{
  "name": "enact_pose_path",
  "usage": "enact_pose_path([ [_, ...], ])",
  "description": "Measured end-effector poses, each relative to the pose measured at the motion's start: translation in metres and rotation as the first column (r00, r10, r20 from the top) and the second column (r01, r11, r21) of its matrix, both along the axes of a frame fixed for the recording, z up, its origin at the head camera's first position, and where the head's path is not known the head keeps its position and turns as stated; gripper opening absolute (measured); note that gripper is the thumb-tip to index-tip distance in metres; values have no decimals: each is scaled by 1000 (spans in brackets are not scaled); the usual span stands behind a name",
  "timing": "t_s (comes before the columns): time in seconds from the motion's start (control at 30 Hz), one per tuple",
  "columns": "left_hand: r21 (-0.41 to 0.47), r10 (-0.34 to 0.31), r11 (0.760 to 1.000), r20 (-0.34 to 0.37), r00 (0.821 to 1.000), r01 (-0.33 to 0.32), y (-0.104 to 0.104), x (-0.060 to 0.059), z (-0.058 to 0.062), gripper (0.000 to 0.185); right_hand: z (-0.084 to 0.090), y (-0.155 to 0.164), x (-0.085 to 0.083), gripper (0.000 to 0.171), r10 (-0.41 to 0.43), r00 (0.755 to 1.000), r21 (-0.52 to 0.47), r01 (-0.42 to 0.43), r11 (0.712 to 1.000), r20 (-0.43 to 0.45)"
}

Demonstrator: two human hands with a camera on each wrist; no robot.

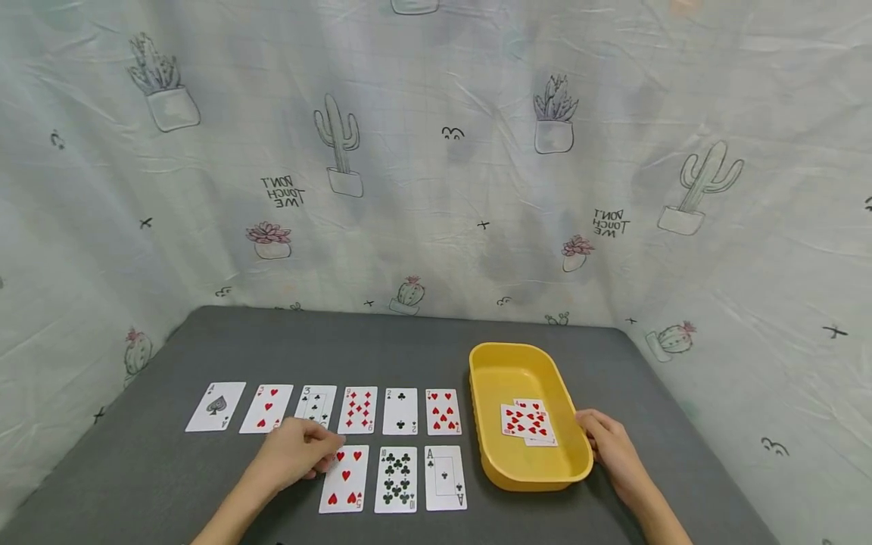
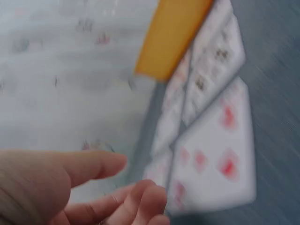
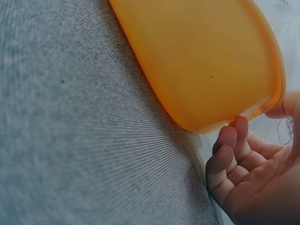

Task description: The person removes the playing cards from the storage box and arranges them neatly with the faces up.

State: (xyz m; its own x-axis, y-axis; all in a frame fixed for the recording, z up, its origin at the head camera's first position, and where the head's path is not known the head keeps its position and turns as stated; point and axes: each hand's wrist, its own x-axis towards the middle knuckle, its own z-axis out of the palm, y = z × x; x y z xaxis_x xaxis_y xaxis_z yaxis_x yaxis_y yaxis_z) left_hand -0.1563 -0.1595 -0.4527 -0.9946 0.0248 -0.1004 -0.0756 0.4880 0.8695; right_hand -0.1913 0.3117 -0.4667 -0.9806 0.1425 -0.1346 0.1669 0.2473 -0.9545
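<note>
My left hand (image 1: 297, 453) hovers at the upper left corner of the five of hearts (image 1: 346, 484), overlapping the bottom of the three of clubs (image 1: 315, 401). In the left wrist view its thumb (image 2: 101, 166) and fingers stand apart with nothing between them. At the near right corner of a yellow plastic basket (image 1: 481, 424), my right hand (image 1: 608, 446) grips the rim, thumb on top and curled fingers (image 3: 224, 140) against the outer wall. Inside the basket lie two overlapping red heart cards (image 1: 527, 424). Beside the five are the ten of clubs (image 1: 396, 480) and ace of clubs (image 1: 446, 478).
A back row of face-up cards holds the ace of spades (image 1: 215, 407), three of hearts (image 1: 266, 409), nine of diamonds (image 1: 357, 410), two of clubs (image 1: 400, 412) and seven of hearts (image 1: 443, 412). The dark grey table (image 1: 381, 341) meets a printed curtain (image 1: 436, 189) behind.
</note>
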Motion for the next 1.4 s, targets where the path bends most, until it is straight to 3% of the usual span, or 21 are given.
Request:
enact_pose_path([
  [0.13,28,-163,986,-100,982,166,26,-11,24,18,1,-1,3,36,-3,1000,1,3,1000,-7],
  [0.27,103,-308,941,-138,941,323,64,-21,46,25,2,-2,3,37,-2,1000,4,2,1000,-13],
  [0.4,171,-404,889,-144,904,424,111,-31,63,27,1,-2,3,36,-3,1000,11,4,1000,-12],
  [0.6,375,-463,801,-108,880,467,177,-51,78,21,-2,0,2,36,8,1000,1,-8,1000,-21],
  [0.73,447,-482,774,-46,875,449,209,-69,82,22,-2,0,2,36,14,999,-5,-14,1000,-37],
  [0.87,390,-476,811,7,879,436,229,-81,74,24,-2,-1,2,35,8,999,-9,-8,1000,-42],
  [1.03,276,-369,902,92,925,332,242,-86,55,18,-2,-1,2,36,8,1000,-3,-8,1000,-29],
  [1.13,226,-295,939,133,946,261,247,-86,47,31,-1,-2,1,35,2,999,-4,-2,1000,-33],
  [1.23,212,-244,954,134,961,213,251,-86,42,38,-1,-3,0,33,1,999,-2,-1,1000,-40],
  [1.37,230,-179,962,137,974,144,257,-84,38,15,-2,-2,0,33,-5,999,-11,5,1000,-36],
  [1.4,227,-165,965,141,976,130,258,-83,37,24,-3,-2,0,32,-9,999,-13,8,1000,-34],
])
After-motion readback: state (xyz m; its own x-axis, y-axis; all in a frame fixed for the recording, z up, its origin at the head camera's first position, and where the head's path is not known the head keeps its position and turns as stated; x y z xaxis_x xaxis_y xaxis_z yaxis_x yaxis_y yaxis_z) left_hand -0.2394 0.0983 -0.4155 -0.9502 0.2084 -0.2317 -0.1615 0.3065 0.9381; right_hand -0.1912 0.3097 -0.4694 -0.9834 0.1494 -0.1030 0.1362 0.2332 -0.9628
